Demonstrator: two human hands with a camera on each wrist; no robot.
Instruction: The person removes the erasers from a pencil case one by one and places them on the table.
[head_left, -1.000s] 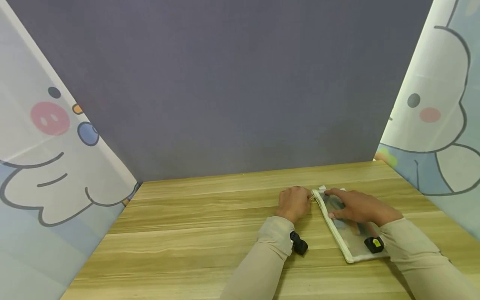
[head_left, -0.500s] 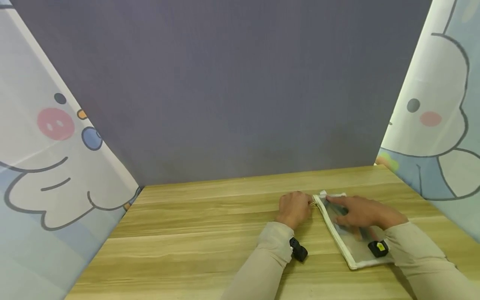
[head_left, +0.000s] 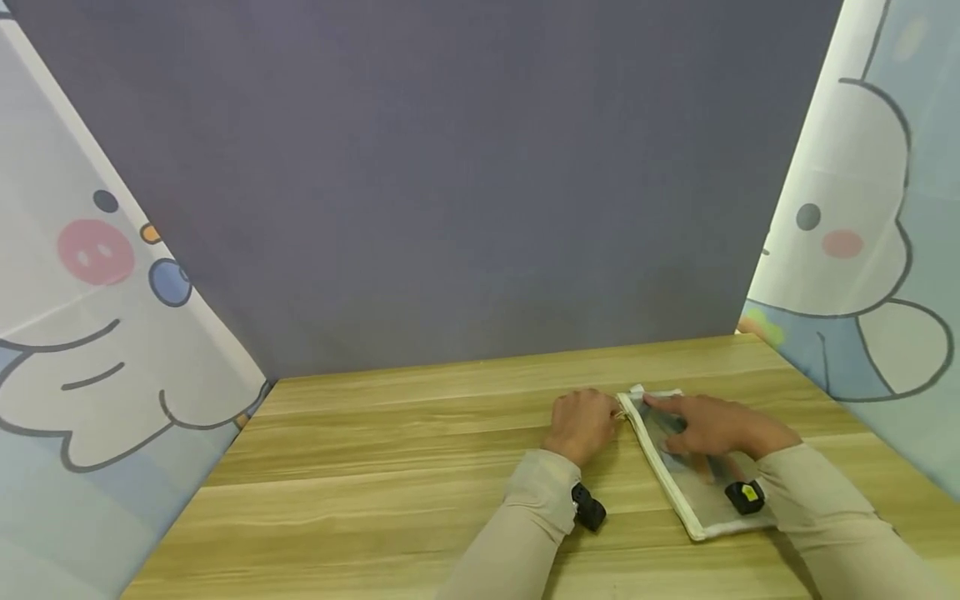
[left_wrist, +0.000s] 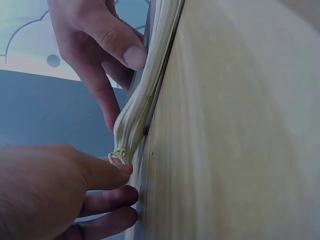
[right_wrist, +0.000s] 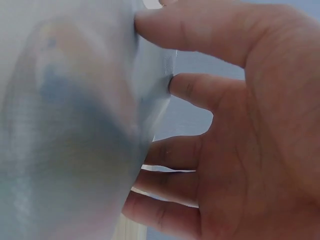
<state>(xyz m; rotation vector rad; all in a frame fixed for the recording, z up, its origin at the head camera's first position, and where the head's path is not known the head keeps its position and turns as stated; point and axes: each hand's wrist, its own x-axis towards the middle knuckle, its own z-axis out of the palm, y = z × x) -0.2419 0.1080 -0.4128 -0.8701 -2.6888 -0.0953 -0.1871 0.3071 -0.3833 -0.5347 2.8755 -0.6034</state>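
A translucent zip pouch [head_left: 697, 502] with a cream zipper [head_left: 663, 475] along its left side lies flat on the table at the right. My left hand [head_left: 581, 425] is at the far end of that zipper. In the left wrist view its thumb and finger pinch the ring-shaped zipper pull [left_wrist: 114, 156], with the other fingers lightly bent below. My right hand [head_left: 720, 429] rests on the pouch near the far edge, fingers spread and fingertips touching its surface. Blurred coloured shapes [right_wrist: 75, 75] show through the clear side in the right wrist view.
The wood-grain table [head_left: 375, 483] extends left of the pouch. A dark grey panel [head_left: 450, 183] stands along its back edge. Cartoon-printed curtains [head_left: 45, 333] flank both sides. Each wrist carries a small black device [head_left: 588, 507].
The head view has shifted a little. Both hands keep their places on the pouch, the left at the zipper pull and the right on its surface.
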